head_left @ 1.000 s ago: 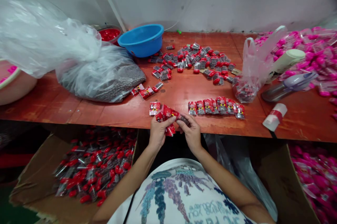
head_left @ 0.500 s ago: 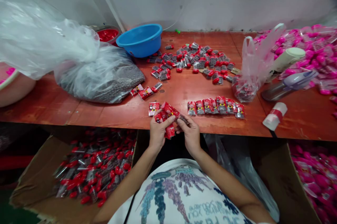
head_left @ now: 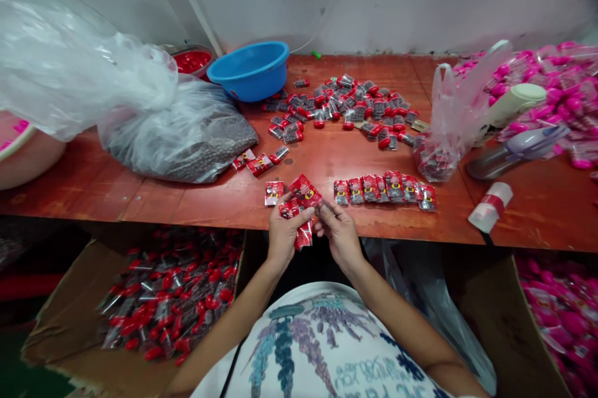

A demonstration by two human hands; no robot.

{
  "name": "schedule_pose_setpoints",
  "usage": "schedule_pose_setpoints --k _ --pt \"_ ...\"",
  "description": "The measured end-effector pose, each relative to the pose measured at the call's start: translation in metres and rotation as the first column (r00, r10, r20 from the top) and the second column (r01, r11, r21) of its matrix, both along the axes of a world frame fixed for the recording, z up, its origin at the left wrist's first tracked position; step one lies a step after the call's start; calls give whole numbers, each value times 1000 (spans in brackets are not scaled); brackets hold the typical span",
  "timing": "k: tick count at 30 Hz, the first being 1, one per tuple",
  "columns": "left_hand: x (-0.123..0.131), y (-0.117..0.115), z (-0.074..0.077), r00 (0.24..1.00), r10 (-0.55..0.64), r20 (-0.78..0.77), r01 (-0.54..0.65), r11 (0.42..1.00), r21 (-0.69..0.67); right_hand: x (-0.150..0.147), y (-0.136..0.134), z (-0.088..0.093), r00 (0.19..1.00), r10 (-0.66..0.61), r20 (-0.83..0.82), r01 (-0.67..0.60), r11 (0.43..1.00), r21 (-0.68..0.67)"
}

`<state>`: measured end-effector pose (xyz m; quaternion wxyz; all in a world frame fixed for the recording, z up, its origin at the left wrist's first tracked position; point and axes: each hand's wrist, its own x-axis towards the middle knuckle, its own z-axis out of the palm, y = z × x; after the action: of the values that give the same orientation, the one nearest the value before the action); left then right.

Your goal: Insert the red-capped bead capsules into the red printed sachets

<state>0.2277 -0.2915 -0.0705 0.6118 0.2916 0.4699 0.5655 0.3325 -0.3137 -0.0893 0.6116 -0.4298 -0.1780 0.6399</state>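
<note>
My left hand (head_left: 283, 233) is closed around several small red printed packets (head_left: 303, 191), fanned out with its thumb pressed across them. My right hand (head_left: 341, 230) meets them from the right, its fingertips pinched at the corner of the top packet. What lies beneath those fingertips is partly hidden. Both hands are at the table's front edge. One flat red packet (head_left: 274, 193) lies just beyond my left hand. To the right, a row of overlapping red packets with dark contents (head_left: 369, 189) lies on the table.
A blue basin (head_left: 252, 74) stands behind a heap of red-capped small containers (head_left: 346, 105). At left lies a large clear bag of dark beads (head_left: 187, 142). A tied plastic bag (head_left: 439, 149), a bottle (head_left: 514, 149) and pink items (head_left: 560, 93) are at right. Below, a cardboard box (head_left: 56, 336) holds red-capped containers.
The top red packet in my left hand has swung up and faces more toward me. My right hand has shifted slightly right, with its fingertips now at that packet's corner.
</note>
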Motion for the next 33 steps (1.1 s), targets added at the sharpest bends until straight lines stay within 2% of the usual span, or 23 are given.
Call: schedule_pose_setpoints --k 4,10,13,17,19,23,27,33 --pt "-11 6 -4 993 -59 103 68 994 -80 9 0 0 998 11 -59 -12 1000 -9" --pt "-20 14 -9 977 -28 211 72 976 -204 13 -1 -3 994 11 -108 -12 1000 -6" --pt "-14 14 -7 980 -42 193 75 984 -163 11 0 -4 994 21 -107 -22 1000 -12" --pt "-7 15 -2 994 -69 87 77 993 -92 7 -3 -5 996 64 -70 -63 998 4" --pt "-6 15 2 998 -60 18 61 996 -69 6 -4 -6 998 63 -7 -63 998 25" --pt "-3 14 7 996 44 -80 -45 999 -18 3 -7 -5 982 34 187 -54 993 107" --pt "-3 12 7 993 85 -76 -85 996 4 1 -10 -3 940 -23 342 -39 984 173" --pt "-5 11 3 999 24 -21 -23 999 23 1 -10 -2 950 -23 310 -25 989 149"
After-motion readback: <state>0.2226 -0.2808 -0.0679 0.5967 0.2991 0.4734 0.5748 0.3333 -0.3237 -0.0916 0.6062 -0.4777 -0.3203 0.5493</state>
